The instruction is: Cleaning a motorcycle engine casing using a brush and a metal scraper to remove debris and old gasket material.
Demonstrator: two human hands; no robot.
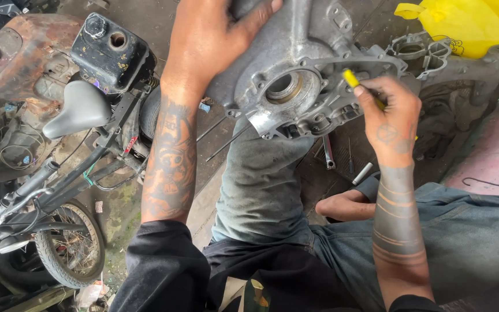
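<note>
I see my left hand (212,40) pressed flat on the big grey engine case (295,81) to keep it steady, while my right hand (391,112) pinches a yellow tool (351,78) against it.

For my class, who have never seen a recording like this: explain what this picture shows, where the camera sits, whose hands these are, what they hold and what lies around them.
The single picture comes from a camera worn on a person's head, looking down at their own arms and lap. No robot is involved. The left hand rests flat on top of a grey metal engine casing that is propped on the person's knee. The right hand holds a yellow-handled tool in its fingers, with the tip at the casing's rim. On the dirty floor beneath lie a wrench and a small metal tube. To the left stands a small bicycle with a grey saddle, beside a black fuel tank. A yellow bag lies at top right.
</note>
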